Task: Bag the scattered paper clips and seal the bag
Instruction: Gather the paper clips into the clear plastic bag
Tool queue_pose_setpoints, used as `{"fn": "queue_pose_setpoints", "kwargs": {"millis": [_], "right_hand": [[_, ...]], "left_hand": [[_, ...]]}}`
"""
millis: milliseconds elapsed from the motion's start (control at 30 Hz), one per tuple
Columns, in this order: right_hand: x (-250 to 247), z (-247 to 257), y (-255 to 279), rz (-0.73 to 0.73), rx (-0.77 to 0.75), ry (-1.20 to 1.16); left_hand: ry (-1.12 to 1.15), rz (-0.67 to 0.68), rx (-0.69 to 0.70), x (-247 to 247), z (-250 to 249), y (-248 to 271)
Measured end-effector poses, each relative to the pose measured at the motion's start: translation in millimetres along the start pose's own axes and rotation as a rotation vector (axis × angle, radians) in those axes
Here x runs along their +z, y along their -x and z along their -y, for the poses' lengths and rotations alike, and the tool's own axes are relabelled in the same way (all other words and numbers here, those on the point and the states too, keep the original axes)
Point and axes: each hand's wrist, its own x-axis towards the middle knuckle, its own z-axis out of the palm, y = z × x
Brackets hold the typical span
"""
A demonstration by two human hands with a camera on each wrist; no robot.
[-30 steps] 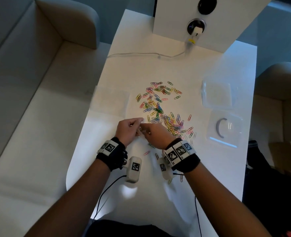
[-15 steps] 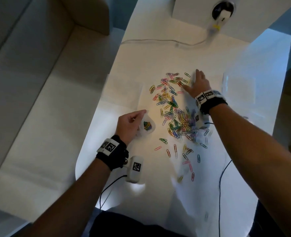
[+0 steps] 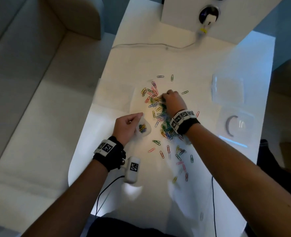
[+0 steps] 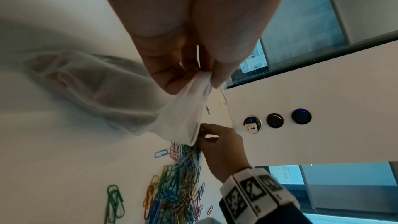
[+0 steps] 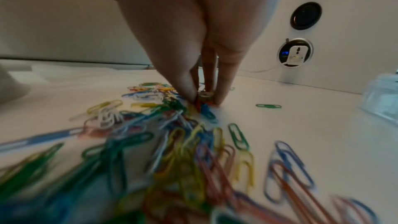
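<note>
Coloured paper clips [image 3: 160,115] [image 5: 172,142] lie scattered in a heap on the white table [image 3: 141,65]. My left hand [image 3: 126,124] [image 4: 193,74] pinches the rim of a small clear plastic bag [image 3: 143,128] [image 4: 176,115] that has a few clips in it, held just left of the heap. At the far end of the heap my right hand [image 3: 171,100] [image 5: 204,98] has its fingertips drawn together on the table, pinching clips. Loose paper clips [image 3: 179,156] lie nearer to me.
Two clear plastic box parts [image 3: 228,90] [image 3: 235,127] sit at the table's right side, one with a grey curved piece. A white panel [image 3: 209,14] with sockets and a cable [image 3: 149,45] stands at the far end. Beige seating [image 3: 30,100] runs along the left.
My right hand left the bag, reached out flat to the far side of the heap, then drew back and closed its fingertips on clips. The left hand kept the bag in place.
</note>
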Motion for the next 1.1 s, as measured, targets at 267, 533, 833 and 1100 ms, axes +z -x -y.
{"fn": "queue_pose_setpoints", "kwargs": {"millis": [267,533,833,1100], "right_hand": [[-19.1,-29.0,52.7,-0.129,0.533,-0.685],[-44.9,8.5,109.6,0.199,0.631,-2.043],[-41.8,70.4,111.2,0.215,0.201,-0.852],[-52.9,70.2,95.6,0.292,0.133,-1.056]], "left_hand": [[-0.013,0.007,-0.045,4.7,1.0,4.5],[-0.068,-0.031,-0.13,14.4,-4.3,18.7],[-0.107,0.027,-0.103,13.6,-12.6,19.1],[-0.087,0.012,-0.116,-5.6,-12.2,13.5]]}}
